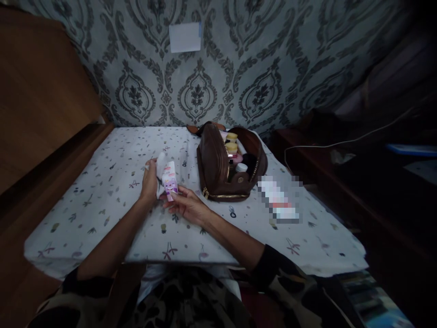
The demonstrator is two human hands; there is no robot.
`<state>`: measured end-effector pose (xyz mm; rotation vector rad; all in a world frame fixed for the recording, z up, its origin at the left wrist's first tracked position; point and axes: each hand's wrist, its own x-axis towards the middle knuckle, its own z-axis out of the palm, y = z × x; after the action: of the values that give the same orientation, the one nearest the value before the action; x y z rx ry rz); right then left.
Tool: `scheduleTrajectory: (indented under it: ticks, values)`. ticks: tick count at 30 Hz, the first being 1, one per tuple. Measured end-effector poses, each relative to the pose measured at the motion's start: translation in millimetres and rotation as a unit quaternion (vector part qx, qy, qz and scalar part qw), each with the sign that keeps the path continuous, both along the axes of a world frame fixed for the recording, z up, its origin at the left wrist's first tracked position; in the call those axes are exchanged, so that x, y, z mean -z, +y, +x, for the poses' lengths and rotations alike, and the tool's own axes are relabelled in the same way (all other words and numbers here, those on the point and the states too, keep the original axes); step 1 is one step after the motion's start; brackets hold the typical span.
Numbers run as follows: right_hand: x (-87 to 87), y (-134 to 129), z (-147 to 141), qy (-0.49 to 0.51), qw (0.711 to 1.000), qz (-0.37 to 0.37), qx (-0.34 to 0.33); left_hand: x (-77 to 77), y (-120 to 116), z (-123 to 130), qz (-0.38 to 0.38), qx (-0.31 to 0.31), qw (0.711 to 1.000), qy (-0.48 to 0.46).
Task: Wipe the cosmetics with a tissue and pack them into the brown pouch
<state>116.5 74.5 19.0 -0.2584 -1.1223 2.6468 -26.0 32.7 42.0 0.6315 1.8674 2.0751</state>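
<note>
My right hand (189, 206) is closed on a small pink and purple packet (170, 182) with a cartoon figure on it, held upright over the table. Just left of it, my left hand (149, 181) grips a crumpled white tissue-like item (160, 171), which touches the packet's side. To the right of both hands stands an open brown bag (213, 161) with a gold zipper. Inside the bag are yellow-lidded jars (231, 148), a white-capped container (241, 168) and other small items.
The hands are above a table with a white patterned cloth (102, 212). A blurred-out flat item (278, 199) lies right of the bag. Brown wooden furniture (41, 91) stands at the left. A pale cable (327, 146) runs at the right, and patterned wallpaper rises behind.
</note>
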Motion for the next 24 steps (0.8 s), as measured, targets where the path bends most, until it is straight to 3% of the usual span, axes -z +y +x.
scheduleTrajectory:
  ticks: [9, 12, 14, 17, 24]
  values:
    - [-3.1, 14.4, -0.7, 0.016, 0.992, -0.04, 0.122, 17.2, 4.8, 8.8, 0.044, 0.199, 0.976, -0.079]
    - [-4.4, 16.9, -1.1, 0.01, 0.988, -0.047, 0.149, 13.5, 3.2, 7.8, 0.037, 0.22, 0.973, -0.067]
    - [-4.5, 16.7, -1.7, 0.004, 0.986, -0.044, 0.163, 9.3, 1.7, 4.9, 0.046, 0.196, 0.977, -0.068]
    - [-4.4, 15.2, -2.2, -0.003, 0.984, -0.022, 0.175, 2.6, -1.2, 0.3, 0.057, 0.171, 0.981, -0.07]
    - [-1.5, 13.7, -2.2, -0.035, 0.963, 0.094, 0.251, -5.7, -8.0, 4.0, -0.034, 0.319, 0.947, -0.005]
